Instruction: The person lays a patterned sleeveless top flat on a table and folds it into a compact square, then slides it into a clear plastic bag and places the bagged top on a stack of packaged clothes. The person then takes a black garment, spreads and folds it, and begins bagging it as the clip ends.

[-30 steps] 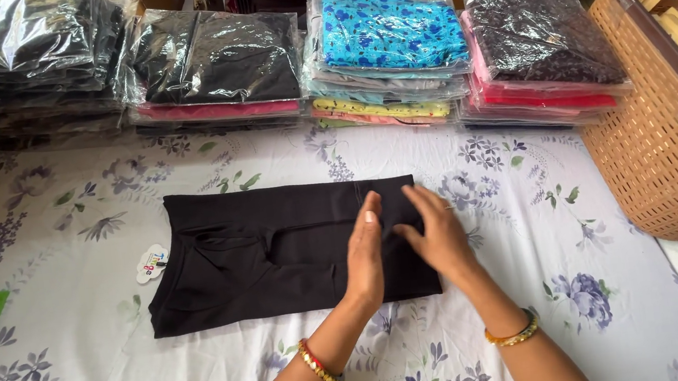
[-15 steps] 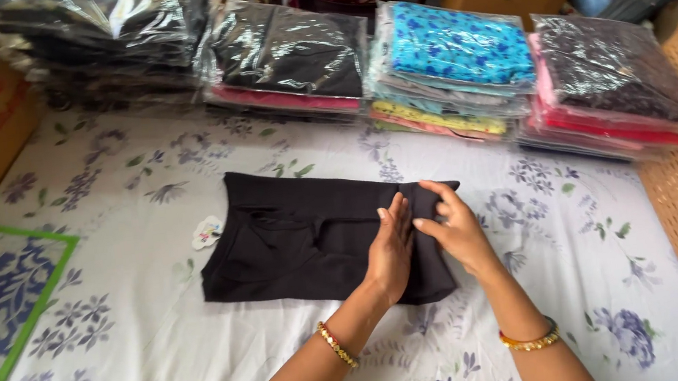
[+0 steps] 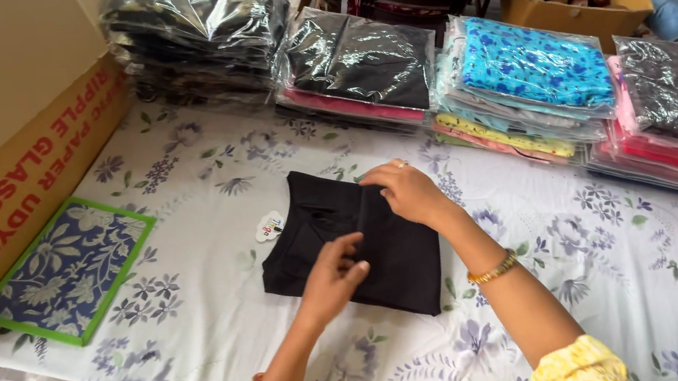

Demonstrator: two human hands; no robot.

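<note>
A folded black garment lies near the middle of the table, which is covered by a white cloth printed with blue-grey flowers. The left hand rests on the garment's near half, fingers bent and close together, pressing the cloth rather than gripping it. The right hand lies on the far right part of the garment, fingers together and flat, and seems to pinch the folded edge, though I cannot tell for sure. A small white tag with coloured print sticks out at the garment's left edge. Along the far edge of the table stand stacks of clothes in clear plastic bags: a tall dark stack at the far left corner, next a black pack on pink ones, then a bright blue flowered pack on pale and yellow ones, and at the far right a dark speckled pack on red and pink ones. Near the left edge lies a flat rectangular pack, blue with white flowers and a green border. Beside it a brown cardboard box with red lettering stands against the table's left edge. Compared with half a second ago, the garment is folded narrower, and the hands have parted from the right end, the left now nearer, the right farther.
</note>
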